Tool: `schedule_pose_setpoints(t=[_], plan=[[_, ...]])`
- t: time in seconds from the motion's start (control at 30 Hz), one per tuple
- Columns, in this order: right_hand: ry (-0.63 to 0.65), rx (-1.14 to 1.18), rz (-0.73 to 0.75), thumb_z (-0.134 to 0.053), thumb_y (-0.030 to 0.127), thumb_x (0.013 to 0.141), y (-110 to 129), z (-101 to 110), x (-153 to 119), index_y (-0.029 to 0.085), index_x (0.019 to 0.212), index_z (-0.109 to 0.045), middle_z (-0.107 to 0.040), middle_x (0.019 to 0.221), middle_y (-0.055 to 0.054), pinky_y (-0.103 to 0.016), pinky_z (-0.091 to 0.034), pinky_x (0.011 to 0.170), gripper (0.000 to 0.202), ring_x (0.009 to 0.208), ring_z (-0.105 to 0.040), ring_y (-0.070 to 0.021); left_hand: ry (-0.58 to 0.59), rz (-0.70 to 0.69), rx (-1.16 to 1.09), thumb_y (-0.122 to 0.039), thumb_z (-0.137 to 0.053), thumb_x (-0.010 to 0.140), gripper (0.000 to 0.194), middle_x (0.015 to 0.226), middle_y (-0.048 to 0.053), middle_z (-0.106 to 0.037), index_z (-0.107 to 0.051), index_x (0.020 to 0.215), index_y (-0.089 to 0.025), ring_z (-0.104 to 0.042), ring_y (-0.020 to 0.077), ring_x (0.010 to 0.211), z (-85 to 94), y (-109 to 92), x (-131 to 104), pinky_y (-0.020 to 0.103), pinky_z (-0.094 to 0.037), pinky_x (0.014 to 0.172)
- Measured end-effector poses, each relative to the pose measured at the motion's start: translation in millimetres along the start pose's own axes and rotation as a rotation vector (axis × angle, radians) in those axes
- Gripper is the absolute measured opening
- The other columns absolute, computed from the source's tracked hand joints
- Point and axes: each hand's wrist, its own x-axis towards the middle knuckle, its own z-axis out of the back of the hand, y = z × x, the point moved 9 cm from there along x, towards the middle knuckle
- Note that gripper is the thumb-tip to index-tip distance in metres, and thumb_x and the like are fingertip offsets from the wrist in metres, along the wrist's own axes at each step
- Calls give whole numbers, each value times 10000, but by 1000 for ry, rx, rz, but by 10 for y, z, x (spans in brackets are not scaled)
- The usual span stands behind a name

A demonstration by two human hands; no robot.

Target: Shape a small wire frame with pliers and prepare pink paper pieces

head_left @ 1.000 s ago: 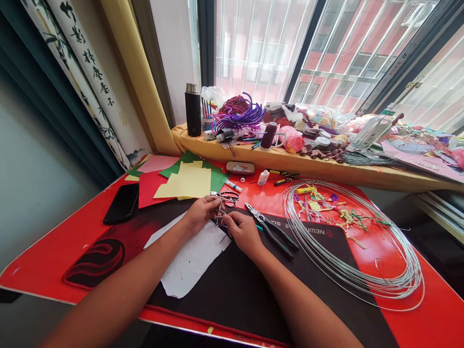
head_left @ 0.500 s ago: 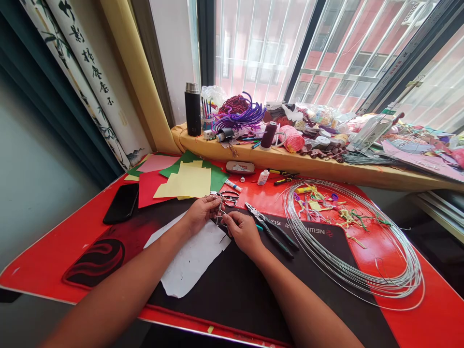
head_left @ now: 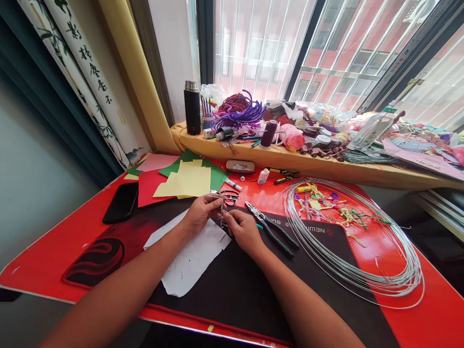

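Note:
Between my two hands is a small piece of bent, twisted wire [head_left: 222,217], upright and thin; its full shape is too small to make out. My left hand [head_left: 203,210] pinches its upper part with thumb and fingers. My right hand [head_left: 242,229] pinches at its lower right side. Below my hands lies a white paper sheet [head_left: 190,261] on the black desk mat [head_left: 232,304]. Just right of my right hand rest combination pliers [head_left: 271,229] with dark handles. Scissors [head_left: 229,197] lie right behind my fingers.
A large coil of silvery wire [head_left: 398,285] covers the right side, with coloured scraps [head_left: 326,203] inside it. Coloured paper [head_left: 188,181] and a black phone [head_left: 121,202] lie at the left. A small white bottle [head_left: 263,176] stands behind. The window ledge [head_left: 290,159] is crowded with yarn and a flask [head_left: 192,108].
The wire piece has turned slightly and now stands more upright between my fingers. Both hands stay in nearly the same place, with small finger shifts.

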Motion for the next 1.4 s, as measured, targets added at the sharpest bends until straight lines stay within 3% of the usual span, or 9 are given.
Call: schedule_pose_setpoints(t=[0.23,0.47,0.67,0.87,1.4], plan=[[-9,47,-21,-545,543,994,-21,-2,5,200,785,-674,-565,553,30,-251,-373,537,422,515,-490,-136,48,34,3,-308,-937,659,377,774,51,-731,-777,944,-120,-649,130,622,-23,33,-4,221,-501,536],[-41,137,-36,-584,557,962,-35,29,17,201,780,-647,-544,539,38,-259,-372,526,404,498,-475,-133,51,71,-20,-267,-935,659,355,832,68,-742,-779,943,-123,-687,155,738,4,44,-8,231,-549,636],[-46,184,-81,-575,598,944,-73,41,13,201,807,-660,-518,509,46,-255,-333,463,429,443,-426,-121,71,79,-21,-321,-895,721,324,803,56,-720,-778,947,-120,-624,115,601,-25,50,-12,219,-477,522],[-43,211,-102,-550,654,937,-72,50,27,188,805,-674,-525,500,34,-248,-320,426,499,419,-415,-115,51,88,-33,-297,-879,733,307,828,70,-729,-771,951,-110,-623,115,601,0,58,-4,224,-503,551],[-48,179,-128,-583,625,929,-78,71,25,193,828,-677,-529,514,33,-252,-315,412,453,406,-410,-112,43,39,-12,-323,-879,734,322,807,58,-719,-771,950,-110,-609,116,608,48,7,13,248,-492,573]])
